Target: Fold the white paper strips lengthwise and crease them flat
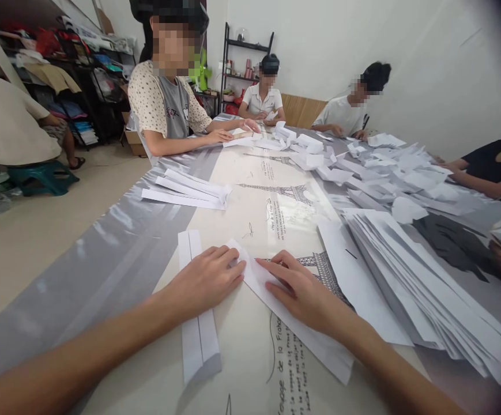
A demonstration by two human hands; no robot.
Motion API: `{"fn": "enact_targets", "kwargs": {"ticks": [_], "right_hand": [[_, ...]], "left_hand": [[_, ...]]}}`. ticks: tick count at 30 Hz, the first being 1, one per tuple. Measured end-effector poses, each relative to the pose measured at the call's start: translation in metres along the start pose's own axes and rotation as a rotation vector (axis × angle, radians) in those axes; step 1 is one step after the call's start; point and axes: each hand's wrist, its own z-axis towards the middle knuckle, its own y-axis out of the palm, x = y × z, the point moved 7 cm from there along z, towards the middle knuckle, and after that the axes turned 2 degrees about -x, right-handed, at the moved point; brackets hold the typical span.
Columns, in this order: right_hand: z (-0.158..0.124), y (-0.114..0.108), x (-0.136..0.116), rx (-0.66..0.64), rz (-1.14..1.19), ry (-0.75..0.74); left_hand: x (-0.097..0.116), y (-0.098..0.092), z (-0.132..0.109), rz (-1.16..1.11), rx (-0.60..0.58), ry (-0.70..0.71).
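A folded white paper strip (pixel 319 340) slants across the table between my hands. My left hand (pixel 215 272) is closed at its upper end, fingers curled and pressed together on the paper. Over the strip's right edge lies my right hand (pixel 296 285), open, with thumb and forefinger apart and touching the paper. Under my left wrist is a second paper strip (pixel 193 340), creased lengthwise, its near end curling up. Farther off to the left, several folded strips (pixel 185 191) fan out together.
A thick stack of white paper (pixel 423 282) lies to the right. Behind it spreads a heap of folded paper pieces (pixel 375 167). The tablecloth (pixel 116 259) has a printed runner (pixel 250 222). Several people sit around the table; a green stool (pixel 42 176) stands at left.
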Motion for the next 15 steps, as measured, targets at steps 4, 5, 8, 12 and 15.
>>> {"fn": "enact_targets", "kwargs": {"ticks": [4,5,8,12,15], "right_hand": [[-0.001,0.000,-0.008,0.034,0.064,-0.070],[-0.002,0.001,-0.013,0.027,0.060,-0.093],[-0.005,0.006,-0.021,-0.041,0.053,-0.117],[-0.008,0.003,-0.018,-0.138,0.139,-0.072],[-0.009,-0.003,-0.012,-0.174,0.233,-0.053]], "left_hand": [[0.002,-0.003,0.000,0.038,0.041,-0.044],[0.001,-0.005,0.000,0.026,0.057,-0.069],[-0.001,-0.009,0.001,-0.005,0.082,-0.116],[-0.003,-0.010,0.003,0.012,0.084,-0.054],[-0.005,-0.009,0.001,0.038,0.103,-0.010]]}}
